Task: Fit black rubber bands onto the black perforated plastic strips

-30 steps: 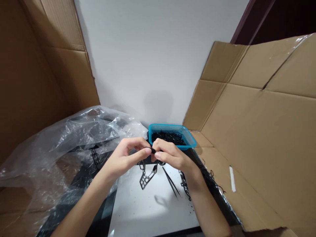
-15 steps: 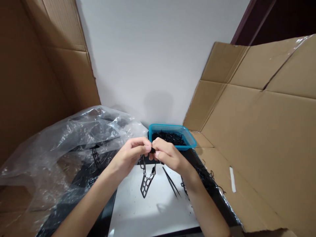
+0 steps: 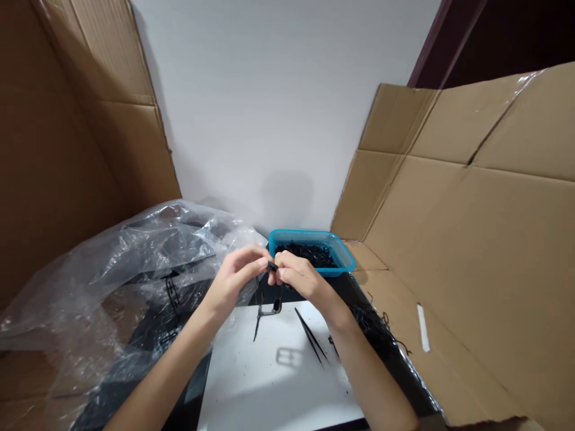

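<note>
A thin black plastic frame point(image 3: 260, 312) hangs below my fingertips, its lattice end turned nearly edge-on. My left hand point(image 3: 238, 275) is closed, thumb and fingers pinching the dark upper end of the frame. Close against it, my right hand point(image 3: 302, 274) grips the same dark end from the other side. The fingers hide much of that end, so its exact shape is unclear. Beneath the hands lies a white sheet point(image 3: 251, 383), where the frame casts a shadow. Black tweezers point(image 3: 309, 335) rest on the sheet, left of my right forearm.
Behind the hands stands a blue plastic basket point(image 3: 348, 263) holding many small black pieces. Crumpled clear plastic point(image 3: 112, 263) covers the left side, with black frames under or on it. More black parts point(image 3: 372, 323) lie at the right. Cardboard walls point(image 3: 485, 239) flank the workspace.
The hanging frame has turned, so its lattice goes from facing me to nearly edge-on, and its shadow on the sheet has changed shape. Both hands keep their pinch, shifted slightly left.
</note>
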### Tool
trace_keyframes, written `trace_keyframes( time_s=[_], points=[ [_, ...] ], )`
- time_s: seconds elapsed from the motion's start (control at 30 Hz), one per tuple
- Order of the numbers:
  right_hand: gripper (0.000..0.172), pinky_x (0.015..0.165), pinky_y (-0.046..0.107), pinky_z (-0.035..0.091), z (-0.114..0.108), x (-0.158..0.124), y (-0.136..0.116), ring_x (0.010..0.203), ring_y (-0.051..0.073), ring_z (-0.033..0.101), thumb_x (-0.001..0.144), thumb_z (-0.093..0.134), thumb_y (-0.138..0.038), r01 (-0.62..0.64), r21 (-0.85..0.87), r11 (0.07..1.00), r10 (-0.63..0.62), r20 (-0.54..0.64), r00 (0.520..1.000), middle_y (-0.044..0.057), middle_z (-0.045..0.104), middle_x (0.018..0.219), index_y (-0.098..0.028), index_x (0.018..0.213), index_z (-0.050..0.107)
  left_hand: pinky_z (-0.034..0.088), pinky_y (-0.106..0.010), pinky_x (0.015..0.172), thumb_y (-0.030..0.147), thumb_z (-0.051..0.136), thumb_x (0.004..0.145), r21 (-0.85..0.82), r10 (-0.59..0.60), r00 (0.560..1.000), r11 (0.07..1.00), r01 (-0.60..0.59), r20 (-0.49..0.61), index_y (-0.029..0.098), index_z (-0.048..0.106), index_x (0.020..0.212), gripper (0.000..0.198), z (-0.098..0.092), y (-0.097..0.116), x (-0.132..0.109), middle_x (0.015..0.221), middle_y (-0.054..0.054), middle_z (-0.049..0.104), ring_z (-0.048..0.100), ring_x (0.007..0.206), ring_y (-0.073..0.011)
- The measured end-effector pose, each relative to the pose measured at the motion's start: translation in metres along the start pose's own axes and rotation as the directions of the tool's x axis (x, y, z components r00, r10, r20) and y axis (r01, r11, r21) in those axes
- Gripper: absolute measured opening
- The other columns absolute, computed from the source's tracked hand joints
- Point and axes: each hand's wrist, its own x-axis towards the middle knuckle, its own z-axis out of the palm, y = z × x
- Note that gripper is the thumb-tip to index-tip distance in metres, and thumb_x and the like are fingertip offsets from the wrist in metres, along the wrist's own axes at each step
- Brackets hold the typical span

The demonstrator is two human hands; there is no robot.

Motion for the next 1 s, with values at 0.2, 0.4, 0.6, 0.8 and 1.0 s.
trace_keyframes(
  time_s=[0.2, 0.4, 0.6, 0.8, 1.0],
  points=[
    [0.017, 0.067, 0.030, 0.032, 0.002, 0.001, -0.004, 0.073, 0.016, 0.041, 0.084, 0.035, -0.020, 0.102, -0.196, 0.975, -0.114, -0.052, 0.992, 0.000, 0.042, 0.069, -0.021, 0.067, 0.035, 0.038, -0.028, 0.071, 0.025, 0.065, 0.078, 0.704, 0.479, 0.873, 0.590, -0.395, 0.089, 0.017, 0.060, 0.079, 0.009, 0.002, 0.010, -0.010, 0.073, 0.000, 0.058, 0.052, 0.071, -0.0150],
    [0.018, 0.070, 0.032, 0.035, 0.003, -0.002, -0.005, 0.076, 0.017, 0.043, 0.084, 0.035, -0.017, 0.150, -0.278, 0.949, -0.171, -0.051, 0.984, 0.002, 0.048, 0.070, -0.021, 0.067, 0.037, 0.038, -0.025, 0.061, 0.021, 0.056, 0.086, 0.665, 0.489, 0.870, 0.671, -0.328, -0.064, 0.018, 0.057, 0.071, 0.015, -0.006, 0.011, -0.010, 0.067, 0.002, 0.057, 0.050, 0.064, -0.0121],
    [0.019, 0.076, 0.035, 0.039, -0.006, -0.007, -0.011, 0.080, 0.019, 0.044, 0.090, 0.038, -0.023, 0.106, -0.453, 0.885, -0.100, 0.037, 0.994, 0.003, 0.050, 0.077, -0.021, 0.072, 0.041, 0.036, -0.021, 0.055, 0.025, 0.058, 0.088, 0.464, 0.480, 0.851, 0.816, -0.344, -0.215, 0.021, 0.061, 0.084, 0.006, -0.021, 0.026, -0.015, 0.075, 0.002, 0.056, 0.046, 0.064, -0.0097],
    [0.016, 0.091, 0.042, 0.039, -0.006, -0.011, -0.013, 0.098, 0.021, 0.048, 0.090, 0.050, -0.038, 0.013, -0.406, 0.914, -0.014, 0.000, 1.000, 0.004, 0.055, 0.099, -0.023, 0.094, 0.050, 0.042, -0.019, 0.062, 0.018, 0.056, 0.088, 0.435, 0.465, 0.884, 0.806, -0.402, -0.046, 0.024, 0.059, 0.090, 0.007, -0.006, 0.033, -0.028, 0.082, 0.001, 0.057, 0.051, 0.071, -0.0098],
    [0.025, 0.072, 0.030, 0.042, 0.001, -0.016, -0.018, 0.077, 0.015, 0.056, 0.090, 0.047, -0.044, 0.057, 0.199, 0.978, -0.059, 0.004, 0.998, 0.001, 0.059, 0.079, -0.021, 0.084, 0.053, 0.045, -0.021, 0.068, 0.016, 0.057, 0.088, 0.365, 0.400, 0.915, 0.844, -0.394, 0.064, 0.025, 0.060, 0.091, 0.010, 0.005, 0.030, -0.033, 0.083, 0.001, 0.057, 0.055, 0.077, -0.0107]
  ],
)
